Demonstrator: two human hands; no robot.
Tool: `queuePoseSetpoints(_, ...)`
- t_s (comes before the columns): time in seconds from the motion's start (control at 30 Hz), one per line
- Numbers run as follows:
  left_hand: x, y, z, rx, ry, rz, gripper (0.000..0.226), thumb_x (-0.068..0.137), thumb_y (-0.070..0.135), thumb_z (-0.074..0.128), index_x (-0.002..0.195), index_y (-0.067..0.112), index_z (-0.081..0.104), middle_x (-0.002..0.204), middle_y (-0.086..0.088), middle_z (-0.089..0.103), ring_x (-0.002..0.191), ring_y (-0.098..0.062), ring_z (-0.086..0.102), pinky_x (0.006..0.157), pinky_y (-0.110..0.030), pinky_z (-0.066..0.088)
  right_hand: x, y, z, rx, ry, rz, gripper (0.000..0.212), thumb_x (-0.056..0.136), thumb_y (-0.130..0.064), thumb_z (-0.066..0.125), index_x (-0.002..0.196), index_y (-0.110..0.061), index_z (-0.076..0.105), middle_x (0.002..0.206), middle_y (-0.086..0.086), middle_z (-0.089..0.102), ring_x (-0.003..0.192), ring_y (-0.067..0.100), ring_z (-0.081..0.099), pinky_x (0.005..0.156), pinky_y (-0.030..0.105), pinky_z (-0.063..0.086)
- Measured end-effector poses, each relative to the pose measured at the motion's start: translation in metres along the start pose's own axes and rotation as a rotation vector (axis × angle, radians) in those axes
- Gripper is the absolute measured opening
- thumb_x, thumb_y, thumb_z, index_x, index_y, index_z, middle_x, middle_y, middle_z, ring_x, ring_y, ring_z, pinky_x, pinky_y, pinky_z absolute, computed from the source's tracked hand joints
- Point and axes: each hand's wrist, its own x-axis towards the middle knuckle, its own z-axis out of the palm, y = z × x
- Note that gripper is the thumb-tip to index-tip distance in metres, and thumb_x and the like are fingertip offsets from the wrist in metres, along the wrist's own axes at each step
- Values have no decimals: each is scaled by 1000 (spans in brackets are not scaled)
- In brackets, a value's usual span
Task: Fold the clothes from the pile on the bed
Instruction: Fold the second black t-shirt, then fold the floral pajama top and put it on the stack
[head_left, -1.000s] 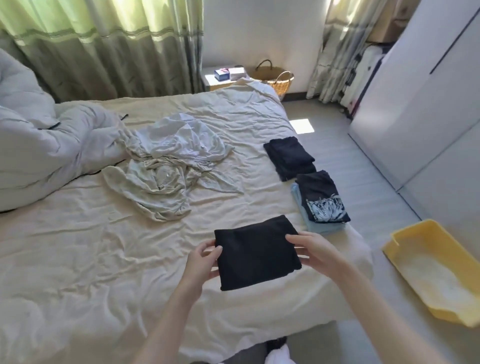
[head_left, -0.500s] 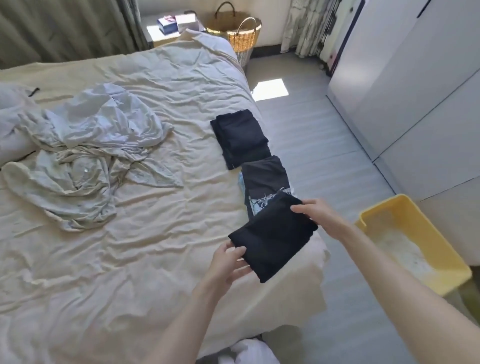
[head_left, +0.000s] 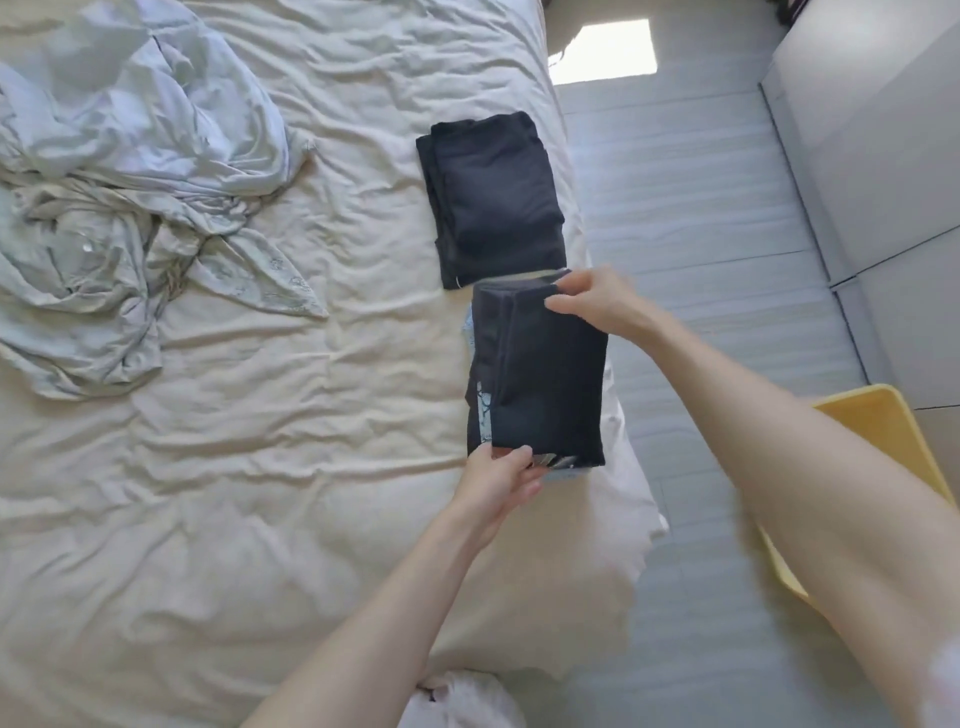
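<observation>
Two hands on one folded black garment (head_left: 548, 374) atop the near stack at the bed (head_left: 291, 467) edge: left hand (head_left: 501, 480) pinching its near edge, right hand (head_left: 597, 304) gripping the far corner; soft, light, limp, best held at opposite edges; one unfolded pale pile (head_left: 130, 208) left, two folded stacks

Yellow plastic tub (head_left: 878, 415) on the grey plank floor (head_left: 691, 218), sunlit patch (head_left: 602, 51) near the bed, white wardrobe doors (head_left: 883, 130) at right
</observation>
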Motion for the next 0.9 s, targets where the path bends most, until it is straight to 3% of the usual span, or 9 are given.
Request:
queuePoseSetpoints(0.1, 7, -5, -6, 204, 61, -17, 26, 95, 12, 52, 120, 5, 48, 121, -14, 57, 99, -24, 63, 88, -35, 52, -3, 17, 29, -67, 170, -106, 41, 91, -26, 59, 131, -18, 55, 130, 2, 57, 121, 19, 51, 102, 30, 38)
queuePoseSetpoints(0.17, 5, -8, -14, 300, 110, 11, 32, 95, 15, 52, 125, 9, 44, 117, -12, 59, 99, -24, 64, 89, -36, 51, -17, 29, 43, -3, 301, -168, 48, 93, -23, 56, 139, -14, 45, 141, 5, 48, 131, 21, 42, 110, 36, 31)
queuePoseSetpoints(0.27, -4, -8, -35, 524, 181, 128, 33, 94, 24, 53, 125, 16, 46, 107, -2, 61, 99, -18, 62, 89, -30, 50, -45, 45, 60, -60, 352, -198, 55, 94, -25, 55, 145, -13, 36, 151, 7, 35, 140, 23, 29, 115, 42, 22)
queuePoseSetpoints(0.37, -18, 2, -61, 809, 245, 315, 34, 95, 26, 51, 127, 17, 48, 114, 0, 60, 96, -12, 58, 79, -21, 45, -71, 49, 69, -158, 356, -210, 59, 94, -28, 54, 147, -14, 32, 154, 7, 30, 143, 23, 23, 117, 44, 17)
queuePoseSetpoints(0.5, -46, 25, -101, 1078, 335, 552, 41, 95, 23, 51, 135, 13, 46, 132, -3, 51, 122, -18, 48, 98, -27, 36, -100, 29, 78, -336, 294, -277, 63, 94, -31, 55, 148, -16, 28, 155, 8, 28, 144, 25, 21, 117, 45, 15)
queuePoseSetpoints(0.63, -90, 49, -142, 1235, 476, 725, 45, 93, 22, 54, 136, 11, 47, 138, -6, 48, 130, -22, 42, 106, -37, 34, -124, -22, 89, -471, 265, -399, 63, 93, -36, 54, 148, -19, 28, 155, 7, 27, 144, 25, 20, 117, 47, 12)
queuePoseSetpoints(0.73, -131, 57, -180, 1295, 599, 813, 46, 91, 21, 58, 134, 8, 49, 139, -13, 46, 131, -27, 40, 107, -37, 31, -143, -73, 105, -535, 241, -520, 62, 94, -38, 53, 148, -18, 30, 154, 7, 28, 144, 24, 20, 117, 48, 11)
queuePoseSetpoints(0.9, -201, 39, -257, 1254, 773, 815, 47, 91, 21, 58, 135, 7, 48, 142, -15, 43, 135, -29, 36, 108, -41, 30, -179, -157, 154, -586, 208, -686, 61, 94, -41, 50, 148, -19, 29, 154, 6, 29, 144, 23, 22, 116, 50, 14)
